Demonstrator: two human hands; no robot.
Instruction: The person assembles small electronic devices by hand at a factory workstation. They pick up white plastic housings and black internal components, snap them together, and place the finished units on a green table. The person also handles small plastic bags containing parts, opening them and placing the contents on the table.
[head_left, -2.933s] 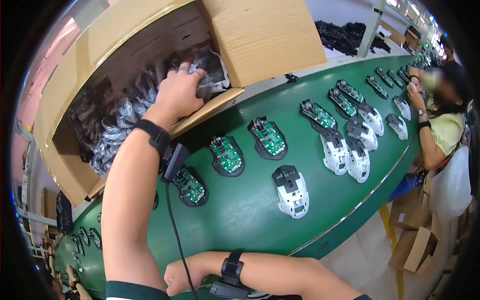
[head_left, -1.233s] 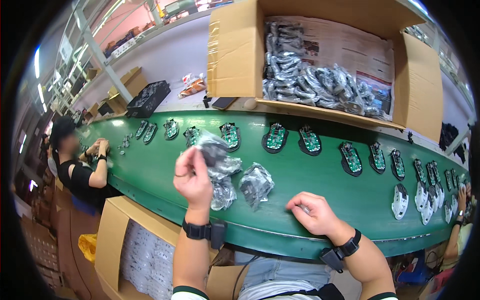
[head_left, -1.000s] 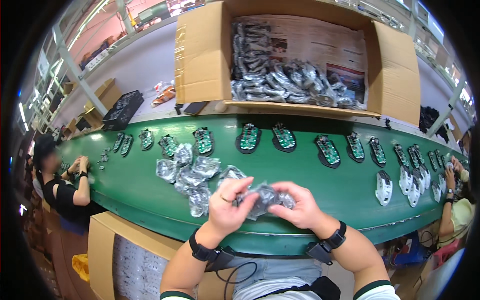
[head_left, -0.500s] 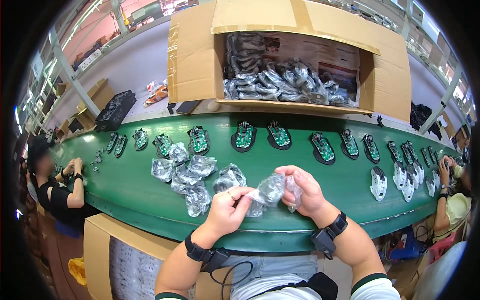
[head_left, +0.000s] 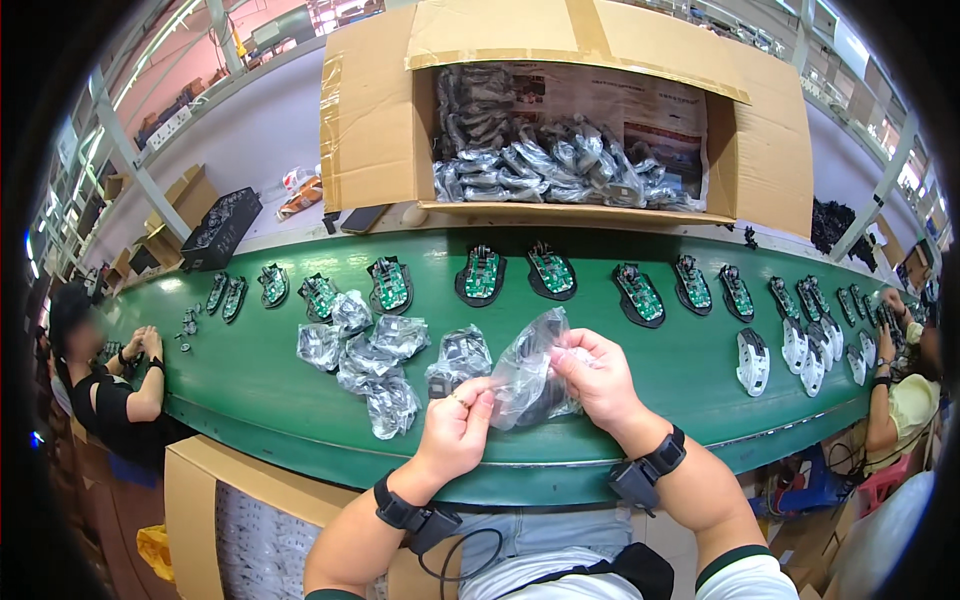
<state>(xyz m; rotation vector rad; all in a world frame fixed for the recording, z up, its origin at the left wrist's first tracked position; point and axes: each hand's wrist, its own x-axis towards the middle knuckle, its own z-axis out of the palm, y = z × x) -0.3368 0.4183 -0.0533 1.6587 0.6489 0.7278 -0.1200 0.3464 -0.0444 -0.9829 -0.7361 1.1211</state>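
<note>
Left hand (head_left: 456, 428): grip pinched closed, thumb against fingers, on the left edge of a clear plastic bag (head_left: 524, 368). Right hand (head_left: 598, 382): grip closed on its right side. Bag stretched between them, above the green worktop (head_left: 640, 415) — dark shape within. Wrapped parts (head_left: 372, 362) clustered to the left; circuit-board pieces (head_left: 481, 273) lined up beyond.

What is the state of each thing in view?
Left grip: closed on held bag
Right grip: closed on held bag
Held bag: crumpled, between both grips
Other bagged parts: lying on table
Upper carton: open, partly filled
Circuit boards: uncovered
Lower carton: open
Black tray: loaded
</note>
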